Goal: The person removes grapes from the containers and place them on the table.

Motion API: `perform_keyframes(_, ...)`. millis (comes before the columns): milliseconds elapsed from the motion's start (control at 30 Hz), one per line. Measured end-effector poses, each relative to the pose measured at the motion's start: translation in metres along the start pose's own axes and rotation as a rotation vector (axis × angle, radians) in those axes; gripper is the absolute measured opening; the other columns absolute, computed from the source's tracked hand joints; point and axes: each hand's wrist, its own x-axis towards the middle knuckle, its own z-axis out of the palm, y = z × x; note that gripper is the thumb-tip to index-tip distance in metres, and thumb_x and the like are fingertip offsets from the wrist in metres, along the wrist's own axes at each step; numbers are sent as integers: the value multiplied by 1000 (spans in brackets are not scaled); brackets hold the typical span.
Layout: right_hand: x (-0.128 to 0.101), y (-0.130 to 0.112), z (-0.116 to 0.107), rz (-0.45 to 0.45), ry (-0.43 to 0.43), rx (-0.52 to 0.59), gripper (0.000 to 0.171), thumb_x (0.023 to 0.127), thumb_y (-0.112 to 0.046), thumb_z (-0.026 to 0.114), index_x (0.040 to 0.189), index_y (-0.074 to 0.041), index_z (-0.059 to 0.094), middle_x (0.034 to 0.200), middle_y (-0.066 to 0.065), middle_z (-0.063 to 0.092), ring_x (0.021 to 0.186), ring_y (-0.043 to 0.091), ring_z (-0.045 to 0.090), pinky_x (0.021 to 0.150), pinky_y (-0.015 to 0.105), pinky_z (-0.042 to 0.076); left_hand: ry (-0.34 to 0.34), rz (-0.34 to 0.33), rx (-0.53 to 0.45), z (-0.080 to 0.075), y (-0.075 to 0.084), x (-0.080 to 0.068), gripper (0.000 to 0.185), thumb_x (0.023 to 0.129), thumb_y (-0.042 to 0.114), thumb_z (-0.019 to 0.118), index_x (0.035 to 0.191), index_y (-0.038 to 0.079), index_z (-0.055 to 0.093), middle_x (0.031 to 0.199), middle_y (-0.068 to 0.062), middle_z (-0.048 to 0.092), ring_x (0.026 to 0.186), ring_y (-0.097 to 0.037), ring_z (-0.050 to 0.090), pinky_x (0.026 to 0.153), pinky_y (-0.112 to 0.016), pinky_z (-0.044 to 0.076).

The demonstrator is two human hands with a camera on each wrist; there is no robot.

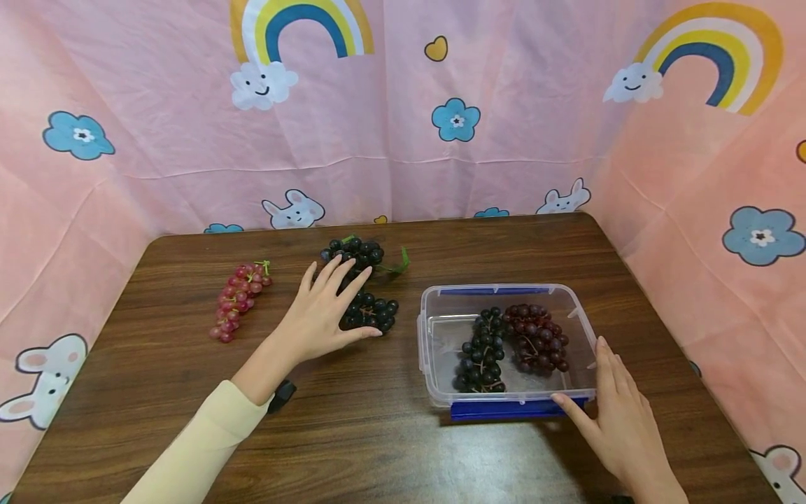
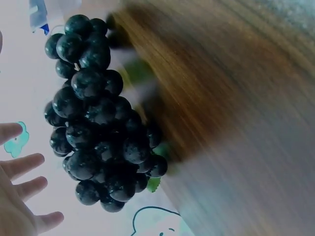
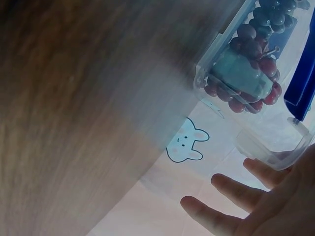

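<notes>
My left hand (image 1: 321, 318) reaches over a bunch of black grapes (image 1: 373, 313) on the table, fingers spread and nearly straight. Just behind it lies another black bunch (image 1: 368, 252) with green leaves. In the left wrist view, the black grapes (image 2: 98, 118) fill the middle, with the fingertips to their left. A clear plastic box (image 1: 504, 397) with blue latches stands lidless at the right, holding a black bunch (image 1: 481, 353) and a dark red bunch (image 1: 538, 339). My right hand (image 1: 623, 413) rests at its near right corner, thumb at the front rim, extended fingers along the side.
A bunch of pinkish-red grapes (image 1: 238, 299) lies at the left of the brown wooden table (image 1: 378, 434). A pink patterned cloth (image 1: 390, 126) hangs behind and on both sides, right at the table's edges.
</notes>
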Motion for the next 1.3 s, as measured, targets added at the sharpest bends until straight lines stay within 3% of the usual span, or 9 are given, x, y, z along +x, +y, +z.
perform_keyframes(367,1,0,0,-3,0,12,112,99,-55,70,170,-6,-1,167,35,25,144,62,33,98,84,34,15,59,12,-10,9,-15,106,92,89,28,161,9,43,160,-23,45,151,-46,39,121,-70,28)
perform_keyframes(600,1,-1,0,1,-1,13,111,98,-55,70,170,-5,1,167,35,25,145,62,32,98,84,33,7,79,14,-11,14,-25,101,94,85,41,161,9,45,162,-21,44,151,-45,39,120,-69,31)
perform_keyframes(900,1,-1,-1,-2,0,9,111,98,-55,70,170,-5,1,167,34,25,146,61,32,98,84,33,32,116,-21,-12,22,-39,102,94,86,33,159,8,47,161,-22,45,149,-45,41,118,-69,33)
perform_keyframes(1300,1,0,-2,8,-23,1,112,99,-56,68,170,-5,-2,168,34,22,147,61,30,98,85,33,38,192,-74,-20,35,-41,99,96,84,35,161,9,44,164,-21,42,150,-44,40,119,-65,36)
